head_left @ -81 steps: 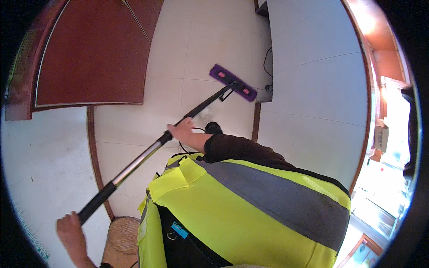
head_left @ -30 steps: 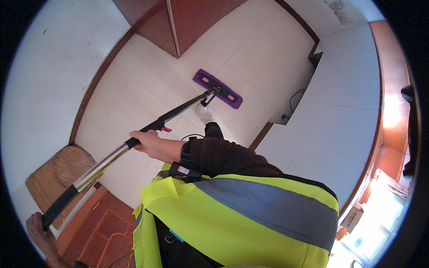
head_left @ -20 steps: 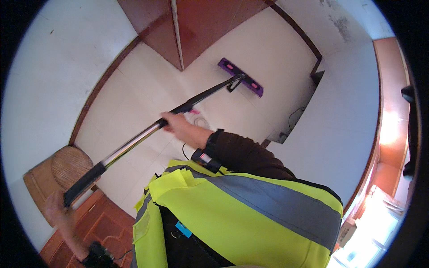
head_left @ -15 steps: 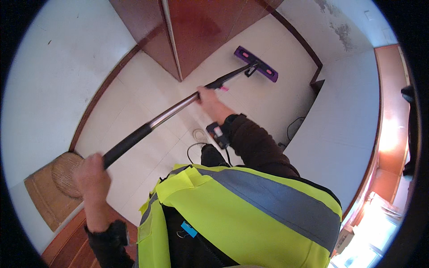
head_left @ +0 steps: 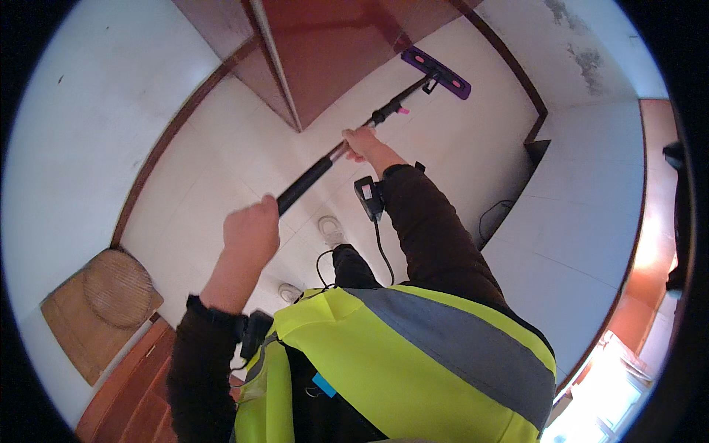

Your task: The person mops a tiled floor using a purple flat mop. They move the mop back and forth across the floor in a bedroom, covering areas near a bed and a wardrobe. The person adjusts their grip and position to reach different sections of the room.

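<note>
A flat mop (head_left: 304, 186) slants from the lower left to the upper right across the view. My left hand (head_left: 252, 230) is closed round the end of its black grip. Farther along, my right hand (head_left: 361, 142) wraps the bare metal part of the pole, below a black collar with a pink tab. The purple mop head (head_left: 437, 72) lies flat on the pale tiled floor (head_left: 214, 170), near the foot of a reddish-brown cabinet. A small black device (head_left: 367, 198) with a cable is strapped at my right wrist.
The reddish-brown cabinet (head_left: 332, 52) stands ahead, its corner jutting toward me. A white panelled surface (head_left: 569, 221) is on the right, with a dark cable (head_left: 493, 221) beside it. A round woven mat (head_left: 118, 288) and brown board lie at left. My shoes (head_left: 331, 230) are below the pole.
The mop has been pushed forward, its head sliding farther away and slightly right. My left hand has moved right and forward with the grip; my right hand has also gone forward a little.
</note>
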`<state>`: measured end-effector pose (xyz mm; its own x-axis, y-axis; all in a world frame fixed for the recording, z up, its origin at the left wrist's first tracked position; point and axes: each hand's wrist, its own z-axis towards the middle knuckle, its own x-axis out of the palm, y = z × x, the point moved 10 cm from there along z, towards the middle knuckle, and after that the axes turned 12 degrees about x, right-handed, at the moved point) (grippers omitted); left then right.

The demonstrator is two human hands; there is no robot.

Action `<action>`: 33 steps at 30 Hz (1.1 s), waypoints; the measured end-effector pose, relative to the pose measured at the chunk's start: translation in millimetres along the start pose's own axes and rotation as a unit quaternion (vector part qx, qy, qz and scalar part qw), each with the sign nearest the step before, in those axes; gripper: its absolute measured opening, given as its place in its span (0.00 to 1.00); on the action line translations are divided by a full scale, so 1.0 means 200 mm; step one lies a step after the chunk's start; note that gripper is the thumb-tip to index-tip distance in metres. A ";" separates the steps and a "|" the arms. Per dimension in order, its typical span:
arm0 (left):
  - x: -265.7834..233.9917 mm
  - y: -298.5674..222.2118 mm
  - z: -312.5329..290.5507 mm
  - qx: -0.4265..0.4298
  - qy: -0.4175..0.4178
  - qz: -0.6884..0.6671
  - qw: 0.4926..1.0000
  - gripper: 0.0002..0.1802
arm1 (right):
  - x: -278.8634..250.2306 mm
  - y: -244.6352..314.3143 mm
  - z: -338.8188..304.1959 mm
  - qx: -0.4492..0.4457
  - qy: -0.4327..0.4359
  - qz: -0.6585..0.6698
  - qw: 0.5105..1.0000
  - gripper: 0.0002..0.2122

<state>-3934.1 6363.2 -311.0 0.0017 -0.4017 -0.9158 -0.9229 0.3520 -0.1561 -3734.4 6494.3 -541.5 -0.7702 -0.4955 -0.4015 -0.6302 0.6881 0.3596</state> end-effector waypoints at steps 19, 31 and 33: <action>-1.06 -0.08 -0.13 -0.139 0.233 0.009 0.962 0.07 | -0.22 0.26 -0.45 0.048 0.293 -0.062 0.953 0.52; -2.50 -0.87 0.41 -0.134 0.021 0.303 0.943 0.13 | -1.50 0.63 -0.96 -0.036 0.641 0.217 0.735 0.25; -2.63 -1.03 0.78 -0.185 0.067 0.266 0.944 0.20 | -2.08 0.57 -0.67 0.006 0.621 0.287 0.730 0.19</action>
<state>-3683.8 6634.2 145.3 -0.5259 -0.3624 -0.7695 -0.8506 0.2245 0.4755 -3499.0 6708.8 -220.4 -0.4068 -0.2174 0.8873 -0.1736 0.9720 0.1586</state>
